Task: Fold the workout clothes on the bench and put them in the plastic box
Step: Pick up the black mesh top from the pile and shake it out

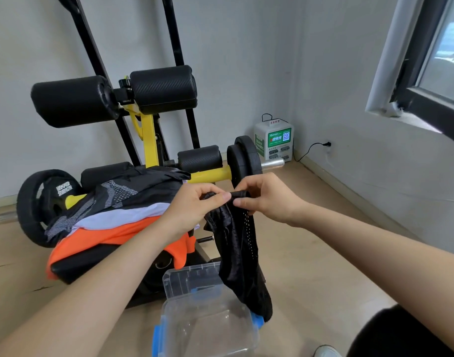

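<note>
I pinch the black shorts [240,243] in both hands, left [195,207] and right [265,199], letting them hang straight for folding above the box [207,320].

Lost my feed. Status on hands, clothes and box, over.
Left hand and right hand pinch black mesh garment, hanging unfolded by open plastic box. Clothes pile on bench. Nothing blocking.

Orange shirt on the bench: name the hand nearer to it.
Left. The left hand is just above the orange shirt at its right end; the right hand is farther right, past the black mesh garment both pinch.
</note>
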The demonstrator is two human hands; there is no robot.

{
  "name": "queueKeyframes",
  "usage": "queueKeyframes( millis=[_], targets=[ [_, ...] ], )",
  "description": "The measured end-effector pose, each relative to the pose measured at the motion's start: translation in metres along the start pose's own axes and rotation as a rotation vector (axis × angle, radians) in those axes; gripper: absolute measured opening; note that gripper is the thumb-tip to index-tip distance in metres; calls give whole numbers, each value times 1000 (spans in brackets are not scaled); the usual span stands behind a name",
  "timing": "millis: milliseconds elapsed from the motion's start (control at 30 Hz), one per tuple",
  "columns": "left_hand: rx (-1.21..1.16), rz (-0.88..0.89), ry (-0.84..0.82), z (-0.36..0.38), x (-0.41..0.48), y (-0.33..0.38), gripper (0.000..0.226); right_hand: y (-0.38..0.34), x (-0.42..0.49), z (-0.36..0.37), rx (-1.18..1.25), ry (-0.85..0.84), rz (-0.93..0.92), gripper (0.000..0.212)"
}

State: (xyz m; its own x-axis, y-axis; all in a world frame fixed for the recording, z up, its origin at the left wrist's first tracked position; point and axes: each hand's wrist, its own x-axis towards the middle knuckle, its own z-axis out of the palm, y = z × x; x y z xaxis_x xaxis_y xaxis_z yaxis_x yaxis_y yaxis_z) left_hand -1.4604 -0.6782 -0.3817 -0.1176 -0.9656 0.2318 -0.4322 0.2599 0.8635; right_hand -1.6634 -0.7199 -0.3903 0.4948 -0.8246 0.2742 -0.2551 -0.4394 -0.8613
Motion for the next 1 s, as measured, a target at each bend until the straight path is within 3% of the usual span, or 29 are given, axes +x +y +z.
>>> queueKeyframes(
  millis=[133,267,533,633,800,867,1000],
  targets=[
    [-12,-12,-43,-17,-1,-5,18,7,3,-11,54,-4,95,11],
    [77,-60,-34,-38,-1,-16,28,19,10,-31,149,139,228,15],
    [356,-73,214,-57,2,-46,17,42,13,-76,242,553,369,15],
    [315,-84,342,-57,6,-51,8,52,11,-94,204,701,389,16],
    [100,-173,554,-54,15,-48,15,55,10,-102,109,769,392,27],
    [165,-175,516,-51,16,-42,22,51,9,-101,95,784,344,36],
    [178,-157,320,-46,12,-20,38,33,10,-96,127,716,263,30]
  ],
)
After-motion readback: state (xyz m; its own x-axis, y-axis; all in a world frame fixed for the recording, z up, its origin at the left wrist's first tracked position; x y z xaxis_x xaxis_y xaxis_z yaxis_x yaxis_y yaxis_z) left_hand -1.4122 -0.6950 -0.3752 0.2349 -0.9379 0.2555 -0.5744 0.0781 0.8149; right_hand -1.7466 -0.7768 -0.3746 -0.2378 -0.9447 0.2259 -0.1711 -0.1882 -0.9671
